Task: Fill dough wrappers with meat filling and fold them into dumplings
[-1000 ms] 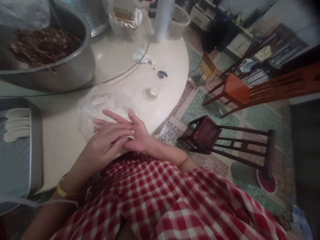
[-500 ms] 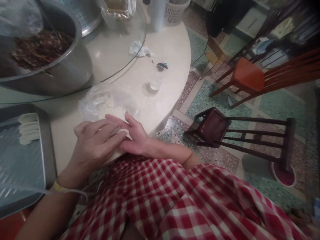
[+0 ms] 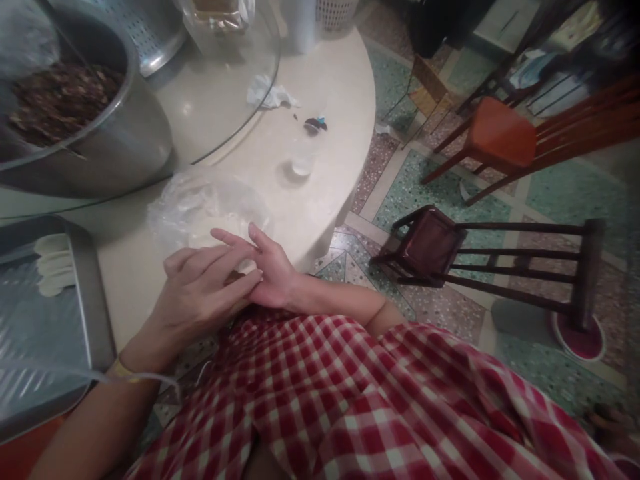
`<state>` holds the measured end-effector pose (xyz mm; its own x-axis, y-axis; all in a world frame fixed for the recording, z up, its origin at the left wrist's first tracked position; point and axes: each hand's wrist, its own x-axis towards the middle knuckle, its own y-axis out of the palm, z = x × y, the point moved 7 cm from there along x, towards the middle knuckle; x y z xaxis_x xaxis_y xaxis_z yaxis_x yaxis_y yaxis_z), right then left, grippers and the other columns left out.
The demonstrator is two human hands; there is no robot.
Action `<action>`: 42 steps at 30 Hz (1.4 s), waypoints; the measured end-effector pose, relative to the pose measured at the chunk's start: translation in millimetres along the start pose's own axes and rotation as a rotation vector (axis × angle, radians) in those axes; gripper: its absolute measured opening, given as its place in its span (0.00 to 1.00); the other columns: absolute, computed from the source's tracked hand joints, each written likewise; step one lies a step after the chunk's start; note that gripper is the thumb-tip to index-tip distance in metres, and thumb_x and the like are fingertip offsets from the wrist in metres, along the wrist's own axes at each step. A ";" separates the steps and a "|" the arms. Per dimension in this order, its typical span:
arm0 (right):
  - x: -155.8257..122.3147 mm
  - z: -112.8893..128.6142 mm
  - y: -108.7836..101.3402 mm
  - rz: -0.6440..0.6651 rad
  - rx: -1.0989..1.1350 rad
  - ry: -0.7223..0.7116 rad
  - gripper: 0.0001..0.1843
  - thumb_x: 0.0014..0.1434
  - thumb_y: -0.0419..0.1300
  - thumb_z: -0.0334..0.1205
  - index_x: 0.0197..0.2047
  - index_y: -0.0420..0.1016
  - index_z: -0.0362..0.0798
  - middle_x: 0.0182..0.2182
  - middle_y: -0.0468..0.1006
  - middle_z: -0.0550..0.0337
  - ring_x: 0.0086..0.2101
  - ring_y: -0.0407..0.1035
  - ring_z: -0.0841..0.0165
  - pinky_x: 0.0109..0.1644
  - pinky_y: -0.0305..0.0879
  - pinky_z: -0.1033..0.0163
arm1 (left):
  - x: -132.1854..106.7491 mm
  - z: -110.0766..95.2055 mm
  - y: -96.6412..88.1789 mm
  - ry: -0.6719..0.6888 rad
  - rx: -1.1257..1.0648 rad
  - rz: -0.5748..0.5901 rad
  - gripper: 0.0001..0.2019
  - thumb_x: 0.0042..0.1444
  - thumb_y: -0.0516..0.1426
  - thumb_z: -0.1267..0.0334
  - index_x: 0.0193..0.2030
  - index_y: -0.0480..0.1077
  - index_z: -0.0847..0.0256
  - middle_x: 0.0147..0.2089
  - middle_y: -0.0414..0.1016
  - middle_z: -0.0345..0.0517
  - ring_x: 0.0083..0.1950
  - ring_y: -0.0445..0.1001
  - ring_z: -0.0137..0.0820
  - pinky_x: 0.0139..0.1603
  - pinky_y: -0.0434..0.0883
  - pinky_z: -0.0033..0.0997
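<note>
My right hand [image 3: 275, 270] is palm up, thumb raised, with a small piece of pale dough wrapper [image 3: 247, 266] lying in it. Bent over that palm is my left hand [image 3: 203, 283], a yellow band at its wrist, its fingers pressing around the wrapper. The fingers hide most of the wrapper; a dark brownish patch shows beside it. Just beyond my hands a clear plastic bag [image 3: 185, 200] lies on the table with pale dough in it. At the left, a metal tray [image 3: 90, 293] holds several flat white dough pieces [image 3: 54, 261] in a row.
A large metal pot [image 3: 145, 137] of dark chopped filling [image 3: 65, 100] stands on the glass turntable [image 3: 225, 87]. Farther along the round table [image 3: 340, 100] are a small clear container [image 3: 302, 163] and crumpled tissue [image 3: 270, 92]. Chairs [image 3: 430, 243] stand on the floor to the right.
The view has shifted slightly. My left fingers have slid a little farther over the right palm, and less of the wrapper's pale edge shows. Both hands stay together.
</note>
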<state>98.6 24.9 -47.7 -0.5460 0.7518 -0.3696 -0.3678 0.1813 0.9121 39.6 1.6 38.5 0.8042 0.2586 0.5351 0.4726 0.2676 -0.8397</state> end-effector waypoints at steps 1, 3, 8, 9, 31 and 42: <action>-0.2 -1.5 -1.3 0.002 0.025 0.020 0.28 0.72 0.34 0.46 0.53 0.73 0.48 0.29 0.74 0.62 0.28 0.69 0.69 0.33 0.72 0.66 | -0.4 0.5 2.0 0.001 -0.025 0.012 0.09 0.61 0.59 0.70 0.43 0.73 0.49 0.51 0.78 0.40 0.49 0.74 0.37 0.47 0.66 0.38; -0.3 -5.1 -3.4 0.019 0.078 0.072 0.27 0.72 0.36 0.49 0.54 0.72 0.49 0.31 0.75 0.61 0.29 0.69 0.69 0.33 0.72 0.66 | -2.5 2.2 5.2 -0.005 -0.077 0.024 0.09 0.61 0.59 0.69 0.43 0.73 0.47 0.52 0.78 0.36 0.51 0.75 0.36 0.48 0.67 0.37; 0.4 -5.0 -8.0 0.035 0.105 0.087 0.28 0.72 0.35 0.52 0.53 0.72 0.50 0.33 0.75 0.61 0.28 0.70 0.69 0.31 0.73 0.66 | -12.6 5.7 12.6 -0.051 -0.109 0.068 0.10 0.59 0.62 0.65 0.45 0.73 0.44 0.58 0.76 0.36 0.55 0.74 0.38 0.52 0.68 0.40; 0.0 -4.7 -8.4 0.029 0.103 0.087 0.29 0.72 0.34 0.52 0.53 0.71 0.50 0.32 0.75 0.61 0.29 0.71 0.69 0.31 0.73 0.65 | -14.4 4.8 14.0 -0.045 -0.101 0.077 0.11 0.59 0.63 0.65 0.46 0.73 0.44 0.59 0.76 0.36 0.56 0.74 0.39 0.53 0.68 0.40; -6.8 -7.6 -5.1 0.110 0.071 0.123 0.26 0.71 0.38 0.51 0.58 0.69 0.50 0.30 0.78 0.63 0.26 0.72 0.68 0.32 0.75 0.62 | -12.8 2.1 3.6 -0.046 0.000 -0.037 0.08 0.57 0.64 0.67 0.42 0.72 0.54 0.45 0.81 0.47 0.43 0.74 0.38 0.42 0.68 0.41; -3.8 -11.6 -8.3 0.099 0.115 0.137 0.26 0.72 0.37 0.48 0.53 0.73 0.49 0.32 0.78 0.59 0.29 0.72 0.68 0.31 0.73 0.67 | -19.3 1.8 11.0 -0.035 -0.033 -0.007 0.12 0.56 0.65 0.61 0.47 0.73 0.46 0.52 0.79 0.37 0.48 0.74 0.37 0.48 0.65 0.38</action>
<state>95.0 13.2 -55.9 -0.6756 0.6773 -0.2912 -0.2236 0.1881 0.9564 28.6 1.1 19.1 0.7879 0.2893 0.5436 0.4905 0.2388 -0.8381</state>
